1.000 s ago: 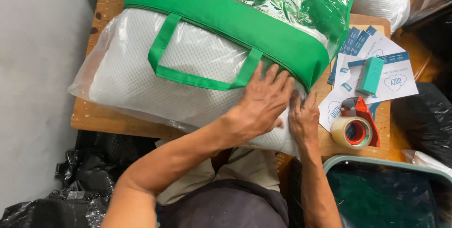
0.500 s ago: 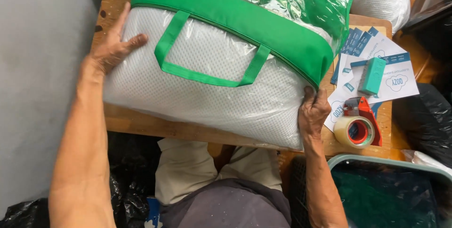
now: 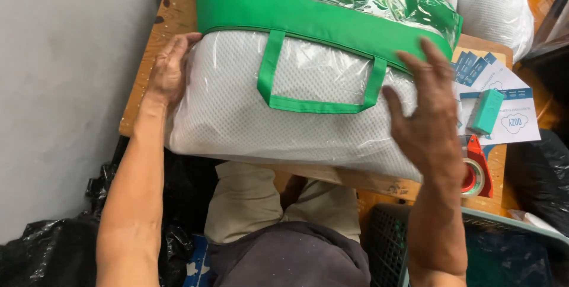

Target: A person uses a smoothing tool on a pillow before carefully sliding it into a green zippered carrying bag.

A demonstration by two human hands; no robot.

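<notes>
1. Left hand (image 3: 169,77) is pressed flat against the left end of the pillow bag (image 3: 296,115), fingers spread and curled over the corner, thumb tucked along the side. It grasps nothing, just pushes on the plastic.
2. Right hand (image 3: 430,124) is up over the bag's right end, fingers spread wide and open; whether the palm actually touches the plastic, I cannot tell.
3. Between the two hands sits the bag itself: clear plastic over a white mesh pillow, with a green fabric band (image 3: 320,17) across the top and a green carry handle (image 3: 320,82) lying flat on the front.
4. It rests on a wooden table (image 3: 163,32), its near edge overhanging toward the person's lap.
5. Off to the right, just beside the bag, lie printed paper cards (image 3: 510,115) with a small teal block (image 3: 486,111) on them.
6. Nearer the table edge sits a red tape dispenser (image 3: 477,174), partly hidden behind the right wrist.
7. Black plastic sacks (image 3: 47,251) slump on the floor at lower left.
</notes>
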